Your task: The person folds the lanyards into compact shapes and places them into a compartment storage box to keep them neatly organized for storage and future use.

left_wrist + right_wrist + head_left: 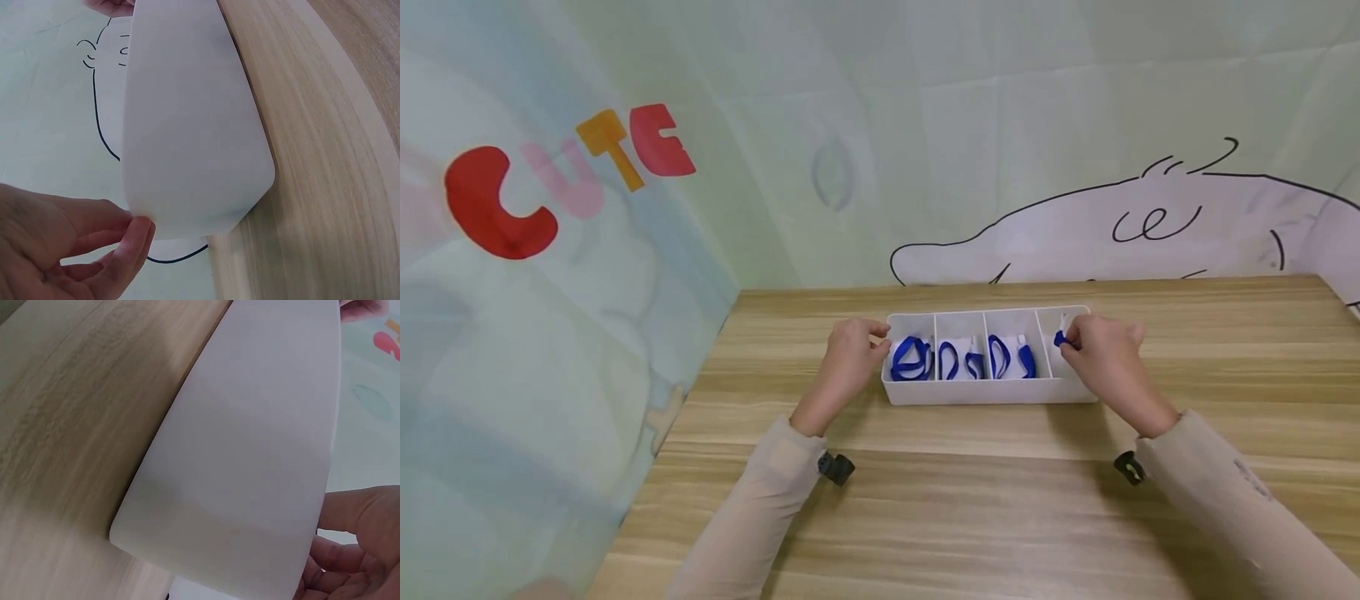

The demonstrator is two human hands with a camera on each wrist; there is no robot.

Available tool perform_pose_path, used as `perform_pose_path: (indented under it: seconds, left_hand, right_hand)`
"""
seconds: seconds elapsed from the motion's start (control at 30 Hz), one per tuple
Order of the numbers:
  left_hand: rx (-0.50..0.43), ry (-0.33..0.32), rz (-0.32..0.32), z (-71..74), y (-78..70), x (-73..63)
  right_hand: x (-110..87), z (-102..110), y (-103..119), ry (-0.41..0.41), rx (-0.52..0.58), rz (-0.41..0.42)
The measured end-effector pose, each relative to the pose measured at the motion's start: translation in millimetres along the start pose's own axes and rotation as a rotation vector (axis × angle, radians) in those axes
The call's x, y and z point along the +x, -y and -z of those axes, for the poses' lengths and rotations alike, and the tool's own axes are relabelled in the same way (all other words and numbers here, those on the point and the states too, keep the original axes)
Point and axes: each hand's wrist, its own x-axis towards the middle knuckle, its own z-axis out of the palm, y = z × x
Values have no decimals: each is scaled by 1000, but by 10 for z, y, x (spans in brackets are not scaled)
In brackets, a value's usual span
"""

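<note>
A long white divided box (992, 392) sits on the table, its four sections side by side. My left hand (852, 350) is at the box's left end, thumb and forefinger pinching the rim at the corner in the left wrist view. At the right end, my right hand (1105, 350) holds a small blue strap piece with a white end (1061, 337) over the rightmost compartment. Coiled blue straps (912, 360) fill the leftmost compartment. Each middle compartment holds a blue loop (999, 357) and a blue piece with a white tip (1026, 360). The box wall hides the contents from both wrist views.
The wood-grain table (970, 500) extends in front of the box and to both sides. Behind it hangs a pale printed cloth (865, 150) with line drawings, and colourful letters (501, 204) show on the left side. Dark wrist devices (837, 467) sit at both sleeves.
</note>
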Motion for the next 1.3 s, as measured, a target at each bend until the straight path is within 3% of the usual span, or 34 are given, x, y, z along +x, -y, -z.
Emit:
perform_pose_path:
  seconds: [0.2, 0.6, 0.93, 1.3]
  left_hand:
    - [-6, 19, 19, 13, -15, -2]
    - [-12, 21, 29, 5, -7, -3]
    - [0, 13, 23, 3, -9, 2]
    - [-7, 19, 42, -1, -14, 2]
  right_hand:
    - [33, -31, -2, 2, -44, 52]
    - [94, -44, 47, 80, -54, -9]
    - [124, -111, 35, 87, -64, 7]
    - [179, -185, 32, 212, -113, -48]
